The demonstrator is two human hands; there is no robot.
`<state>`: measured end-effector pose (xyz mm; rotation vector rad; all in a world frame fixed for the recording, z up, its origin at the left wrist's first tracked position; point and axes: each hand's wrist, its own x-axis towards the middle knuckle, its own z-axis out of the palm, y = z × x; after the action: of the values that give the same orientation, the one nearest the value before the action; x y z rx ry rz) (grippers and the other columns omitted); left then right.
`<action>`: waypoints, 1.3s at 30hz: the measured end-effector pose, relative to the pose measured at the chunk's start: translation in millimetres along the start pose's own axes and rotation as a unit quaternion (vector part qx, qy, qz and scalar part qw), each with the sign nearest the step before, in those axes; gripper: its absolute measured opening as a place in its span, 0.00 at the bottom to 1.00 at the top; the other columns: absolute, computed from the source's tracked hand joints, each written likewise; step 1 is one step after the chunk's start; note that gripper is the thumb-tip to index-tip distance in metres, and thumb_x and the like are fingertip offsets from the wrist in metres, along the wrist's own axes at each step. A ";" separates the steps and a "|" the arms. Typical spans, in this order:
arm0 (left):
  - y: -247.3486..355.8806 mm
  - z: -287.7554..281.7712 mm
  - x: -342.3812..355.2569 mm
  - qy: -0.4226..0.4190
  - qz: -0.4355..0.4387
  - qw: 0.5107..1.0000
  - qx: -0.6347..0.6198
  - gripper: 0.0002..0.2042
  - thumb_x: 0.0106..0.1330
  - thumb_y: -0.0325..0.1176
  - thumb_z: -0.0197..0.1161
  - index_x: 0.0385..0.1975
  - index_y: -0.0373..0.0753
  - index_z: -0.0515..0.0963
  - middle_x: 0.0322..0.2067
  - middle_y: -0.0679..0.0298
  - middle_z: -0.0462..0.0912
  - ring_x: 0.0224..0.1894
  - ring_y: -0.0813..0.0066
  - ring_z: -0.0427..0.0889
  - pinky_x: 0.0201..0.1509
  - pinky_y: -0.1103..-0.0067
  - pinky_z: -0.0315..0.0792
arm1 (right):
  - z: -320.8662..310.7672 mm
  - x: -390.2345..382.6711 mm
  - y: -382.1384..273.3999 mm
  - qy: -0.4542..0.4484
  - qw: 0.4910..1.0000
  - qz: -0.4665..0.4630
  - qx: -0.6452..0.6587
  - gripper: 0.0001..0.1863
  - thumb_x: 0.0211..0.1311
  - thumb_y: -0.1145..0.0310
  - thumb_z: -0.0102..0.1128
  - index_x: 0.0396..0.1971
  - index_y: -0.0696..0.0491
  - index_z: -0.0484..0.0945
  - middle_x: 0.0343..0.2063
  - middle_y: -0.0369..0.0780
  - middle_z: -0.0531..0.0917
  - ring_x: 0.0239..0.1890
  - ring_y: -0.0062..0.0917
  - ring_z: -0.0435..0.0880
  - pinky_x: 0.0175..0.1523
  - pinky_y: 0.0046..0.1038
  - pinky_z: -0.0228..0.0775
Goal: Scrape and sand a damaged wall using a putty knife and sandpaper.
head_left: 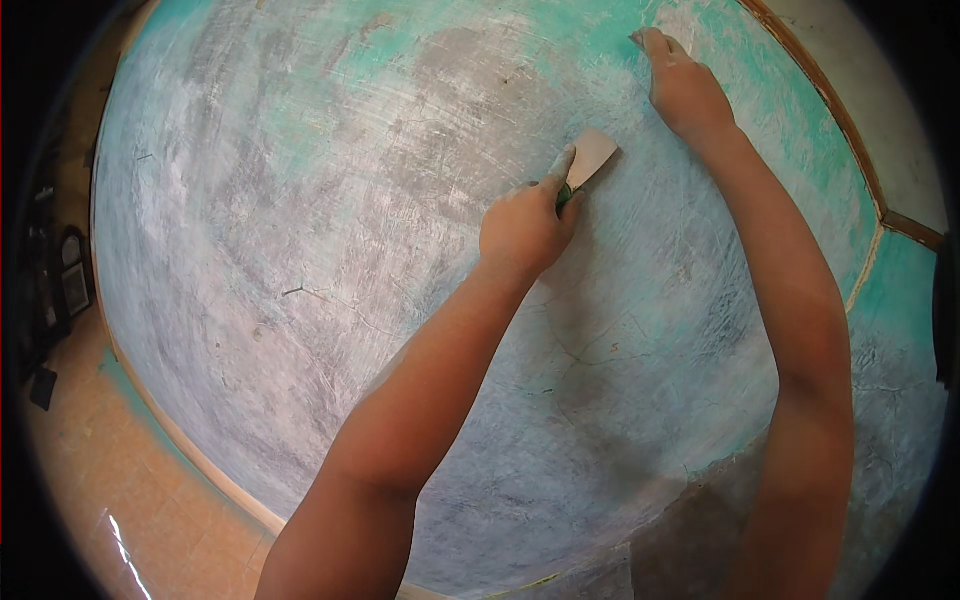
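My left hand (525,228) is closed round the green handle of a putty knife (594,158). Its broad pale blade points up and to the right, close against a large wall (400,260). Whether the blade touches the wall I cannot tell. Higher and to the right, my right hand (692,98) is held at the wall with its fingers bent together. A small greyish tip (637,38) sticks out past those fingers; the rest of it is hidden, so its kind is unclear. The wall shows teal paint with whitish, scraped-looking patches and fine cracks.
Brown wooden trim (835,105) borders the wall at the upper right. A pale baseboard (225,485) runs along the lower left, above orange floor tiles (150,470). Dark framed objects (72,270) stand at the far left. Small nails or wires (305,291) stick out of the wall.
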<state>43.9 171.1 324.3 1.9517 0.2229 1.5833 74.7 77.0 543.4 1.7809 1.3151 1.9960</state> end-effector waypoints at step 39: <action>-2.3 6.8 -2.7 0.028 0.020 0.999 0.002 0.27 0.65 0.47 0.57 0.66 0.62 0.64 0.31 0.53 0.82 0.36 0.53 0.83 0.40 0.63 0.77 | -7.3 1.2 4.2 -0.093 0.994 -0.026 0.045 0.17 0.53 0.59 0.67 0.38 0.55 0.79 0.38 0.49 0.83 0.42 0.44 0.83 0.48 0.39 0.74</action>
<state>50.1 169.3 320.1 1.9282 0.2100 1.6657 69.8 71.6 547.8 1.8984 1.3954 1.7209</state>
